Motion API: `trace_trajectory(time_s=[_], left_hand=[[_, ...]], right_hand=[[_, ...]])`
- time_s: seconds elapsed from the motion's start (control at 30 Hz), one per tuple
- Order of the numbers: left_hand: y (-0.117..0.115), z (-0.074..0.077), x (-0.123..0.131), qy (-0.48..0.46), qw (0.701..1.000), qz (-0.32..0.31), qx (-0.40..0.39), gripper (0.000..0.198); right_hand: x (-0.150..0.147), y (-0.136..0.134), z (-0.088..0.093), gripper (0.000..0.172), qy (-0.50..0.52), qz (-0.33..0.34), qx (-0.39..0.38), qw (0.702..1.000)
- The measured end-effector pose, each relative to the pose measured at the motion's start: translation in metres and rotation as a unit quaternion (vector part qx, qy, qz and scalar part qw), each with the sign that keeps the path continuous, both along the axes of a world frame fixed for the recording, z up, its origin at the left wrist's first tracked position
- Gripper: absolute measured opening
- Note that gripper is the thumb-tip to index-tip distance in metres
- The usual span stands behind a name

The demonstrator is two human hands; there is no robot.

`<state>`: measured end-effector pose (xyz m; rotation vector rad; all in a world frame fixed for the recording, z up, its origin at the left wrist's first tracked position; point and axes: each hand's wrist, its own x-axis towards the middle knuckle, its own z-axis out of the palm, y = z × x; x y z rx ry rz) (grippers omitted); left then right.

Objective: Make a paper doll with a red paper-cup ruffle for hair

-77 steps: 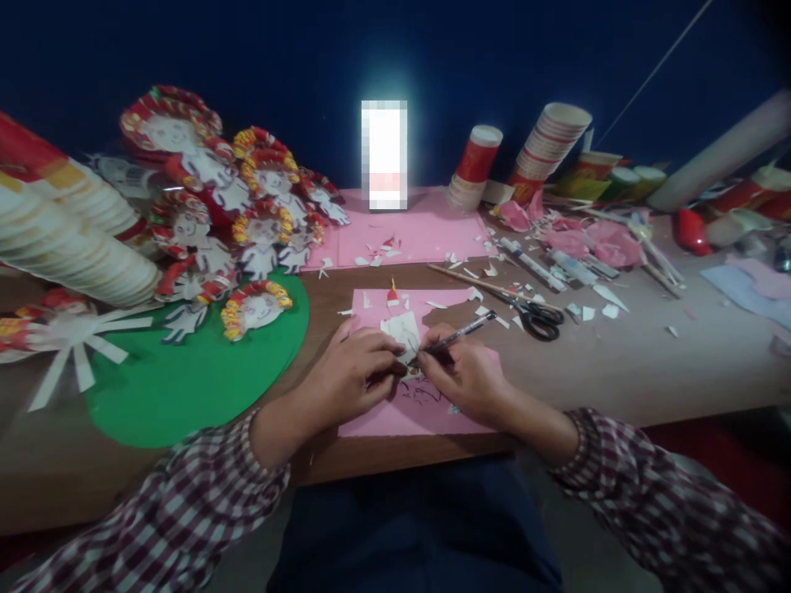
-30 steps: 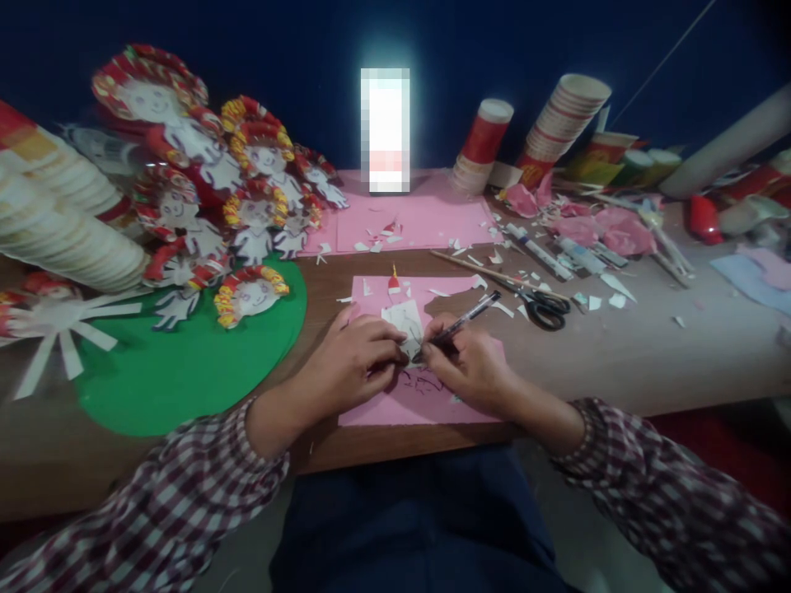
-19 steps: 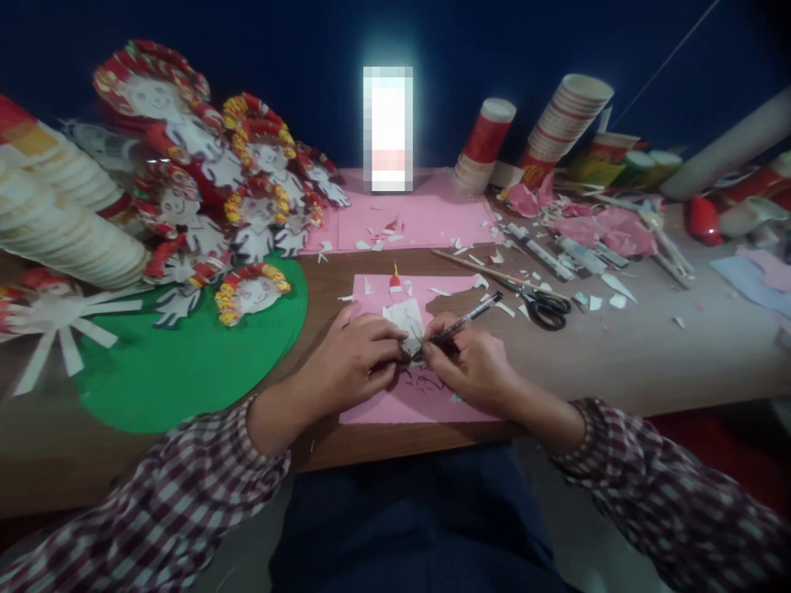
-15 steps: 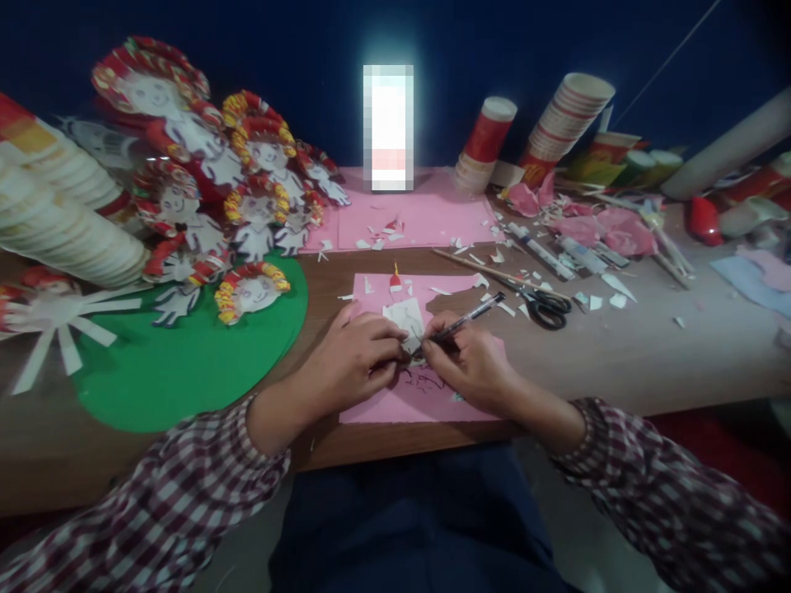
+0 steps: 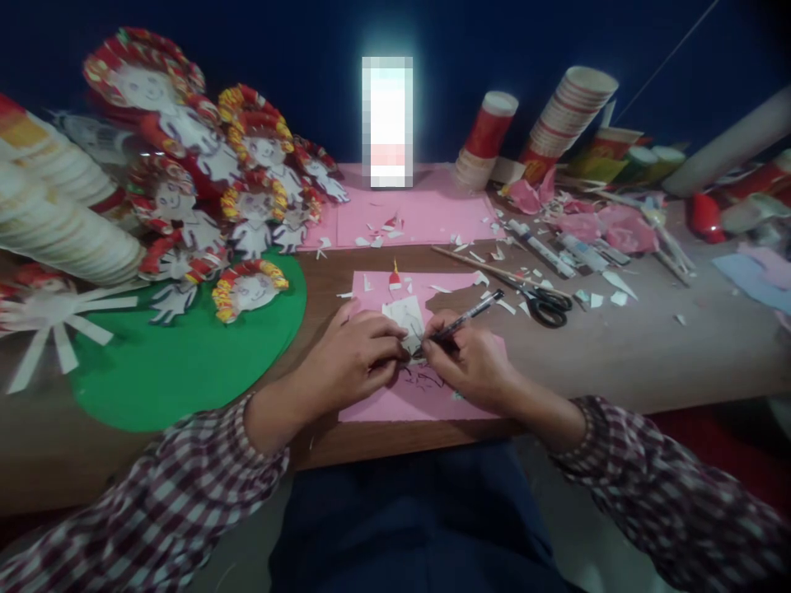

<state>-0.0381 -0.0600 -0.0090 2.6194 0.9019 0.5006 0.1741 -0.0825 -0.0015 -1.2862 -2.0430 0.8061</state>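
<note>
A small piece of white paper (image 5: 405,316) with dark pen lines lies on a pink sheet (image 5: 364,407) in front of me. My left hand (image 5: 364,350) presses its curled fingers on the paper's left side. In my right hand (image 5: 473,358) is a black marker pen (image 5: 466,317), pinched near its tip and slanting up to the right. The tip meets the paper's lower right edge, partly hidden by my fingers. Dark pen strokes mark the pink sheet just below. Above the paper lies a small red, white and yellow cutout (image 5: 395,278).
Scissors (image 5: 547,306), a thin wooden stick (image 5: 475,265) and paper scraps lie to the right. Stacked paper cups (image 5: 572,107) stand behind. Several paper figures (image 5: 256,210) stand left, by a green sheet (image 5: 185,379). A lit, blurred-out screen (image 5: 387,123) is at the back.
The view has shifted very slightly. Both hands stay almost in place, with the pen tip still at the paper's lower edge.
</note>
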Motion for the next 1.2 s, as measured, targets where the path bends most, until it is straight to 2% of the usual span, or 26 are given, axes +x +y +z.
trace_trajectory(time_s=[0.6, 1.2], left_hand=[[-0.0004, -0.0018, -0.0009, 0.004, 1.000, 0.004, -0.008, 0.016], [-0.0006, 0.0000, -0.0005, -0.001, 1.000, 0.008, -0.006, 0.016]], right_hand=[[-0.0009, -0.0008, 0.0014, 0.004, 0.009, -0.006, 0.008, 1.000], [-0.0014, -0.0013, 0.0026, 0.006, 0.015, 0.003, -0.021, 1.000]])
